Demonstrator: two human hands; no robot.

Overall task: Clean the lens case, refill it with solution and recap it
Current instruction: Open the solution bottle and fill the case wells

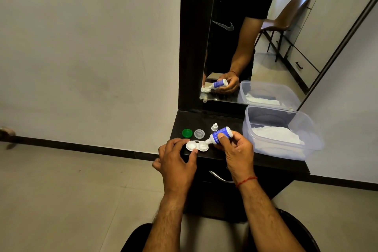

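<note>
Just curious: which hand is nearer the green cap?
Left. The left hand rests just below the green cap, steadying the lens case; the right hand is farther right, tilting the bottle.

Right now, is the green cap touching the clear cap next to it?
Apart. In the head view, a strip of dark countertop shows plainly between the green cap and the clear cap.

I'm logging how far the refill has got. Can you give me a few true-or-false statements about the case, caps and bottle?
1. The right hand tips the small blue solution bottle over the white two-well lens case. True.
2. The round green cap is screwed onto the case. False: it lies on the dark shelf behind the case.
3. The left hand steadies the case. True.
4. The clear plastic tub is left of the case. False: it is on the right.
</note>
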